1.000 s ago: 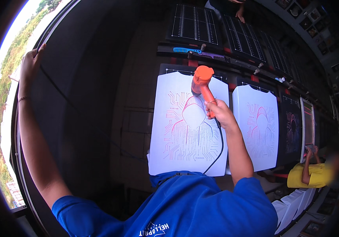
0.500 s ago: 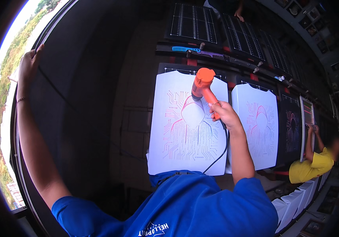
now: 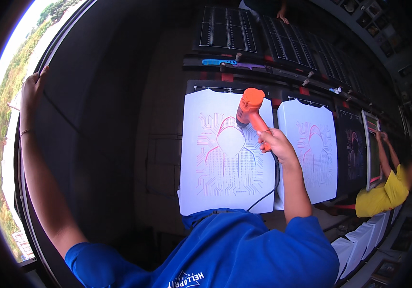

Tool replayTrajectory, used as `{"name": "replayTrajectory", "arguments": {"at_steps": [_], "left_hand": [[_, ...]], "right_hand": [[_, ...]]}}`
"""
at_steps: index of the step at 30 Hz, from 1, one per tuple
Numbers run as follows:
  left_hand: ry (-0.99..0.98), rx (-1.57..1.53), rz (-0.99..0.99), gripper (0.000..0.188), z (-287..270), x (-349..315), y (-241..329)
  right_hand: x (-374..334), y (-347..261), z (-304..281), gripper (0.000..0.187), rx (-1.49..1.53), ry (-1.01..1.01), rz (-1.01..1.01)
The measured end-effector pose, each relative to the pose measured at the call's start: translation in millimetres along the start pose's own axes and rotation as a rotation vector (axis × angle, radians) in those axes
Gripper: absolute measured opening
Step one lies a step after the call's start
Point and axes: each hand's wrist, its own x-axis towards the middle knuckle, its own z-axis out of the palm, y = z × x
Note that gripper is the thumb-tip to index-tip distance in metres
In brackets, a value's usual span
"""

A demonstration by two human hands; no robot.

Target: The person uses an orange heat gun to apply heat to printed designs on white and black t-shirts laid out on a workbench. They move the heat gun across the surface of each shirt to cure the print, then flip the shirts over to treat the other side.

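My right hand is wrapped round the handle of an orange heat gun. Its dark nozzle points down over the upper part of the print on a white T-shirt, which lies flat on a black platen. The print shows a hooded figure with circuit-like lines in red and blue. A black cord runs from the handle back across the shirt toward my body. Far out to the left, my raised left hand grips the edge of the window frame, its fingers curled over it.
A second printed white shirt lies on the neighbouring platen. Beyond are a blue squeegee-like tool and ruled black platens. At right a person in yellow holds a screen frame; another person's hand rests at the back.
The heat gun has shifted slightly right and toward me over the print. The whole view has tilted a little. My left hand keeps its hold on the window frame.
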Motion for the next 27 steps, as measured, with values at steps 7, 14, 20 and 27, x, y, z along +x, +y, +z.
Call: {"name": "replayTrajectory", "arguments": {"at_steps": [7,14,20,27], "left_hand": [[0.025,0.028,0.052,0.065,5.2,2.6,-9.0],[0.039,0.010,0.056,0.066,6.0,4.3,-14.1],[0.054,-0.045,0.051,0.065,8.5,1.2,-9.7],[0.062,0.025,0.050,0.064,3.5,1.0,-6.9]], "right_hand": [[7.4,0.1,-12.3,0.032,0.018,0.064,0.006],[29.9,6.4,-6.9,0.030,0.130,0.053,-0.082],[32.0,4.0,-5.2,0.034,0.100,0.068,-0.026],[26.6,6.0,-11.1,0.035,0.071,0.103,-0.045]]}}
